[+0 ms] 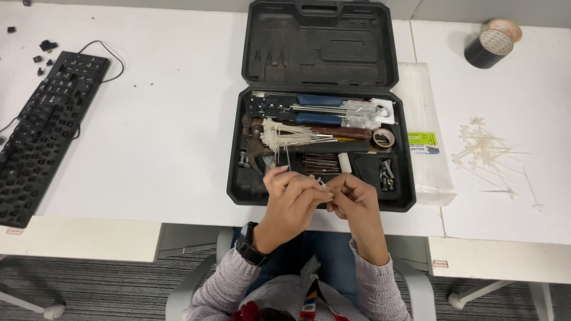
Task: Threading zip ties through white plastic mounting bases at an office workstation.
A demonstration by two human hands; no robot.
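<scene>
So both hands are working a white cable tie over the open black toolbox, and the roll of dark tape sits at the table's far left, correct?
Not quite. The head view shows the roll of dark tape at the far right; the far left holds a black keyboard. Both the left hand and right hand do hold a white cable tie over the open black toolbox.

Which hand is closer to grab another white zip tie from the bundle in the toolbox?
Probably the left hand: it sits just below the zip tie bundle in the toolbox. The right hand is farther right.
</scene>
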